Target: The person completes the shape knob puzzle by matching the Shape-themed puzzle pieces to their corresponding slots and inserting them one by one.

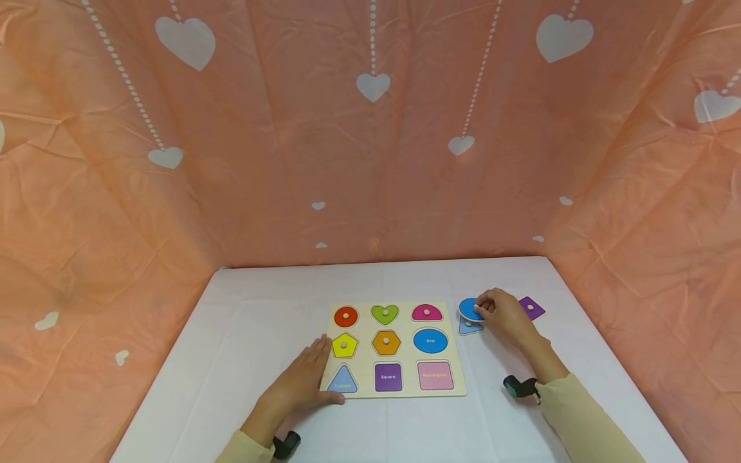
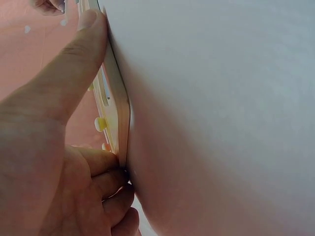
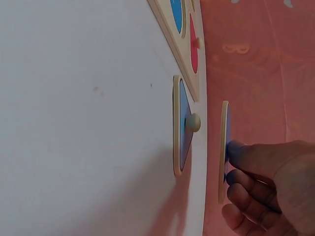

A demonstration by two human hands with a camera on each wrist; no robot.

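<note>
A wooden shape board lies on the white table. Red circle, green heart, pink semicircle, yellow pentagon and orange hexagon pieces sit in it; the oval, triangle, square and rectangle recesses are bare. My right hand pinches a blue oval piece, held just above the table right of the board, over a blue triangle piece. The right wrist view shows the oval piece raised over the knobbed triangle. My left hand rests flat on the board's left front corner, thumb against the board's edge.
A purple square piece lies on the table right of my right hand. Peach cloth with white hearts walls in the table at the back and on both sides. White tabletop runs in front of the board.
</note>
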